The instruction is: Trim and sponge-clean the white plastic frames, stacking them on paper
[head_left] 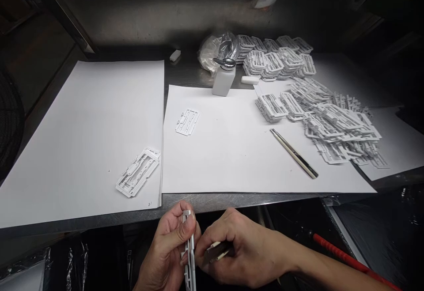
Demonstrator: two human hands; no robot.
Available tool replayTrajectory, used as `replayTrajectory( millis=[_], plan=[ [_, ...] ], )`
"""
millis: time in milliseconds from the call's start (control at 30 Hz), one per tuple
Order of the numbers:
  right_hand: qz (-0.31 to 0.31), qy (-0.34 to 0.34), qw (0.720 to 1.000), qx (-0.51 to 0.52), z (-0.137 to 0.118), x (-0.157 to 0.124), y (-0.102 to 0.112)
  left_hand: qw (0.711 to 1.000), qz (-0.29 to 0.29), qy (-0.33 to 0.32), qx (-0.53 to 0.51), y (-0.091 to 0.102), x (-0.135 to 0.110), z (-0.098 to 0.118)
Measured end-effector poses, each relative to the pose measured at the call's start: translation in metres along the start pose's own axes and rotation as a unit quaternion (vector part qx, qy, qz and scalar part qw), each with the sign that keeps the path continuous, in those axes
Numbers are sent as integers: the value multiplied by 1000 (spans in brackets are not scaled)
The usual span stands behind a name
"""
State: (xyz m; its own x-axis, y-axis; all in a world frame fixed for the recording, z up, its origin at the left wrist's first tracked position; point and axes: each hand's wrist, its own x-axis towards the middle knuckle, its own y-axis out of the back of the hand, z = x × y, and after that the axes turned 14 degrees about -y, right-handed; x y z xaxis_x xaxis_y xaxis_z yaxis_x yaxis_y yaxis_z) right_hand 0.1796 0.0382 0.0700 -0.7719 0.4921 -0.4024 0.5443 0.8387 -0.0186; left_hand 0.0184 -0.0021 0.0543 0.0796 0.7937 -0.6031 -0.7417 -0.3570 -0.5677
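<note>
My left hand [167, 244] pinched the frame [190, 266] near its top; my right hand [247, 249] gripped the tool [217, 252] — light, steady pressure seemed best.

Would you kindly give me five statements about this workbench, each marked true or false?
1. The left hand holds a white frame. True.
2. The right hand has nothing in it. False: the right hand grips a tool.
3. The bottle stands in front of the plastic bag. True.
4. The slim metal strip lies on the left sheet. False: the slim metal strip lies on the middle sheet.
5. Another frame lies near the right edge of the left sheet. True.
</note>
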Motion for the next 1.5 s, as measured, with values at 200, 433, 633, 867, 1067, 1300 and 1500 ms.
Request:
replayTrajectory(
  millis=[200,433,633,867,1067,1300,1500],
  plan=[
    [-7,-42,999,25,-8,-4,5,999,-15,-11,36,1,0,-2],
    [-5,-55,998,-4,-12,-2,6,996,-27,-43,67,2,2,-3],
    [15,-63,997,-32,-10,-1,4,991,12,-91,93,2,-1,-4],
    [51,-70,996,-5,-6,3,-7,991,29,-107,80,2,-2,-1],
    [87,-45,993,65,6,5,-15,996,13,-77,35,1,0,0],
    [93,-93,989,72,15,-1,-16,996,9,-76,39,2,1,0],
    [136,-132,979,78,19,-7,-20,992,64,-85,74,-1,0,2]
  ],
)
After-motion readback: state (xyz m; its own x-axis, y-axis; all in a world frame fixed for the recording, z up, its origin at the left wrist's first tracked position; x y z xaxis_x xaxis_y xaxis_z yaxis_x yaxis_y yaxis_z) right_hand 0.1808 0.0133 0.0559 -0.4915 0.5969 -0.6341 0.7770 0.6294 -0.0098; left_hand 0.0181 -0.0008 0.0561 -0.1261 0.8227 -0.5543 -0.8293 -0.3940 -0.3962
